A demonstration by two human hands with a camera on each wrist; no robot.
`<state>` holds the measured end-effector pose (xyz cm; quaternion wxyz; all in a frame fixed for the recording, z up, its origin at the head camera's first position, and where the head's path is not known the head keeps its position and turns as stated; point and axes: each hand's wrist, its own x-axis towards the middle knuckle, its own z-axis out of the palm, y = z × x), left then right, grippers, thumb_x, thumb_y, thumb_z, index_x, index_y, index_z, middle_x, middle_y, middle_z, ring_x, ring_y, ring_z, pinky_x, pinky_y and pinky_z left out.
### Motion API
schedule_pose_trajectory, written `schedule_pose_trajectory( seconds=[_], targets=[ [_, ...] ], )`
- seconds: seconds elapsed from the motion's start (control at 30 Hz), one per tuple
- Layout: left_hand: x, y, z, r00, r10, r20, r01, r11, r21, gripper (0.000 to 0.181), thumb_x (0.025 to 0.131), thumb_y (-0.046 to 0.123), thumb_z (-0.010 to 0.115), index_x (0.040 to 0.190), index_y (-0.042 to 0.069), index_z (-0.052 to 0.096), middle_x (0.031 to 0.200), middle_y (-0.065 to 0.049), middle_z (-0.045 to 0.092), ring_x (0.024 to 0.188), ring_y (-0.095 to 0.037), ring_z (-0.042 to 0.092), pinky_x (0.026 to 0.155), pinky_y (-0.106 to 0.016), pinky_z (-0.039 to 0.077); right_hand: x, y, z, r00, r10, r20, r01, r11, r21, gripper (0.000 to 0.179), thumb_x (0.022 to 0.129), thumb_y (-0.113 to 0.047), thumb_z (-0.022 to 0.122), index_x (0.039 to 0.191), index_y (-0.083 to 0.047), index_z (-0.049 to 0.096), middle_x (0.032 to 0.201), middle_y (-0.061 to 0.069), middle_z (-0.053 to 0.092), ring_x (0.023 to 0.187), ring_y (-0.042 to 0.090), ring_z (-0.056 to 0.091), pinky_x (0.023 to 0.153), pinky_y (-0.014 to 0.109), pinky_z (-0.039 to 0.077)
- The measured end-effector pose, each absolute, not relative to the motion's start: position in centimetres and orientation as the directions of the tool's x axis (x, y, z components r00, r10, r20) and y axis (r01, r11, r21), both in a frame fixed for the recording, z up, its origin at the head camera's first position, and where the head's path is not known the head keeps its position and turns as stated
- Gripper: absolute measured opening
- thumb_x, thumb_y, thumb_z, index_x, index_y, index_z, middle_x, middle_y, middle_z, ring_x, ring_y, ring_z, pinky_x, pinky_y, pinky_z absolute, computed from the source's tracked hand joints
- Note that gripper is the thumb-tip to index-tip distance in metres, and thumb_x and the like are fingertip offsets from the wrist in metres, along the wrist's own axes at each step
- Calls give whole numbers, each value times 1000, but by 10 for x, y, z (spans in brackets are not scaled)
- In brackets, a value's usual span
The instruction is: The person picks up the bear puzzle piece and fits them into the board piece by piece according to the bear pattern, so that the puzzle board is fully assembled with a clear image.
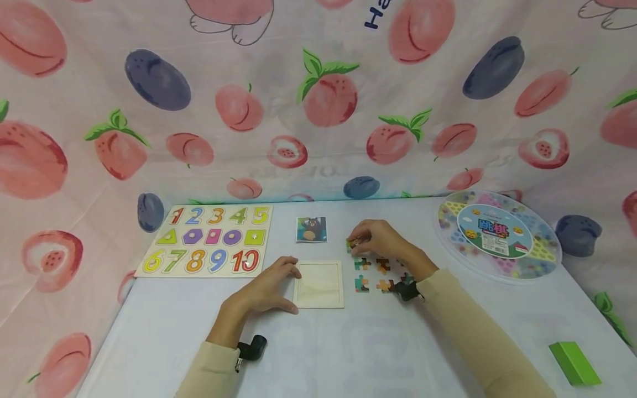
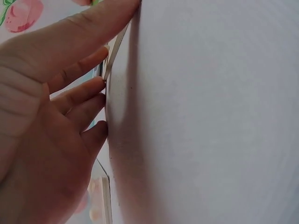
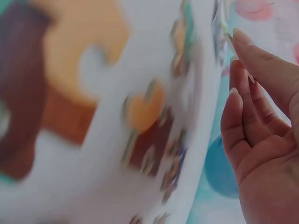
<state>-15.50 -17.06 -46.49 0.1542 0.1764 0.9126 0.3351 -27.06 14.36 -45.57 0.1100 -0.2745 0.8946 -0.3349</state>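
Note:
In the head view my left hand (image 1: 271, 284) lies at the left side of a square wooden puzzle tray (image 1: 318, 304), thumb by its lower left corner and forefinger at its left edge. In the left wrist view the fingers (image 2: 86, 95) reach out fairly straight to the tray's edge. My right hand (image 1: 380, 239) pinches a small puzzle piece (image 1: 350, 244) between thumb and fingertips, over the far left of the loose pieces. Several more jigsaw pieces (image 1: 361, 284) lie in rows right of the tray, some hidden under the right hand and wrist.
A small bear picture card (image 1: 312, 229) lies behind the tray. On the left is a number and shape board (image 1: 204, 239). A round board-game box (image 1: 495, 235) sits at the back right, and a green block (image 1: 574, 363) at the front right. A fruit-patterned cloth (image 1: 318, 155) hangs behind the table.

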Motion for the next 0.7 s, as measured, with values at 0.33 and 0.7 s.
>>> schedule_pose_trajectory(
  seconds=[0.33, 0.7],
  targets=[
    [-157, -170, -465, -905, 392, -163, 187, 713, 676, 69, 62, 20, 99, 119, 14, 60, 158, -5, 47, 154, -31, 35, 129, -50, 29, -254, 120, -443, -762, -647, 9, -430, 496, -754, 26, 89, -7, 76, 116, -8, 76, 118, 13, 73, 100, 22, 74, 80, 26, 63],
    [-157, -175, -464, -902, 396, -173, 179, 707, 684, 69, 63, 23, 99, 119, 14, 61, 159, -4, 47, 155, -30, 34, 130, -49, 27, -240, 90, -454, -755, -652, -75, -393, 540, -744, 24, 84, -20, 84, 106, -13, 80, 108, 6, 78, 87, 8, 73, 73, 21, 59]
  ],
)
